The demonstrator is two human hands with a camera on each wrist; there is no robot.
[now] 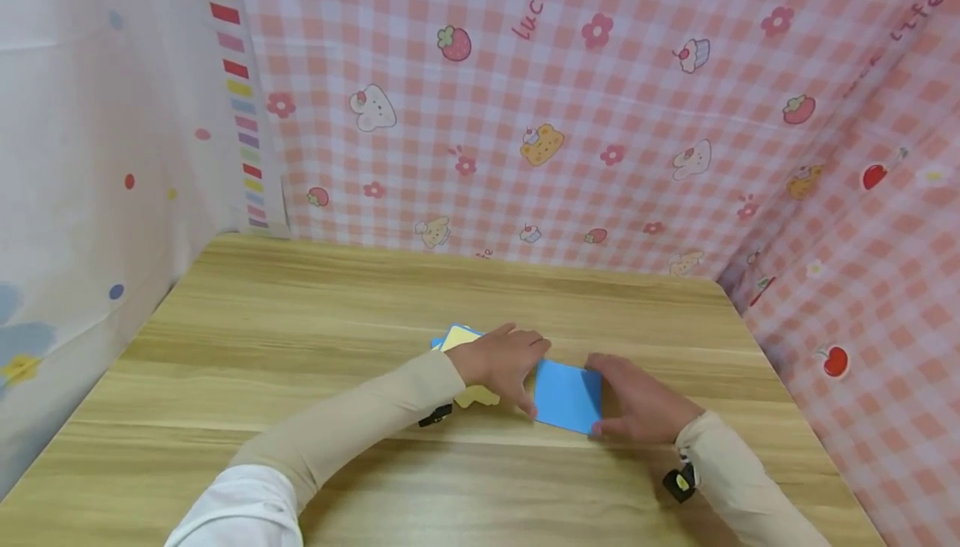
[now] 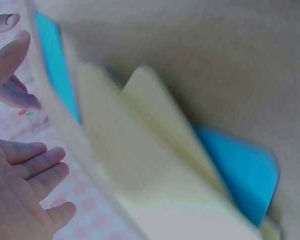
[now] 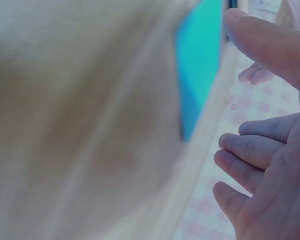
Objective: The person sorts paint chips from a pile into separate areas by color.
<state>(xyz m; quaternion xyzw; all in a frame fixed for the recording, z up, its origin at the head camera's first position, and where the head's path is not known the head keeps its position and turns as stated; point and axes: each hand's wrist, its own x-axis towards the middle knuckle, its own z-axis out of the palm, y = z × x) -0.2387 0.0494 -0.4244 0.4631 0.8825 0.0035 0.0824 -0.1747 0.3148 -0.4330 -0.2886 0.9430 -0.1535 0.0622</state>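
Blue card (image 1: 567,397) — we have our left hand (image 1: 506,363) spread wide at its left edge, right hand (image 1: 647,401) likewise at its right.

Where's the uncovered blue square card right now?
In the head view, the uncovered blue square card lies right of centre on the wood-grain table, between the person's left hand and right hand.

The square card (image 1: 567,397) at lower centre is plain blue. The overlapping cards (image 1: 458,337) left of it show pale yellow and blue. The counter (image 1: 300,305) is light-brown wood grain. The cloth (image 1: 487,97) at top centre is pink-and-white check with strawberry and flower prints.
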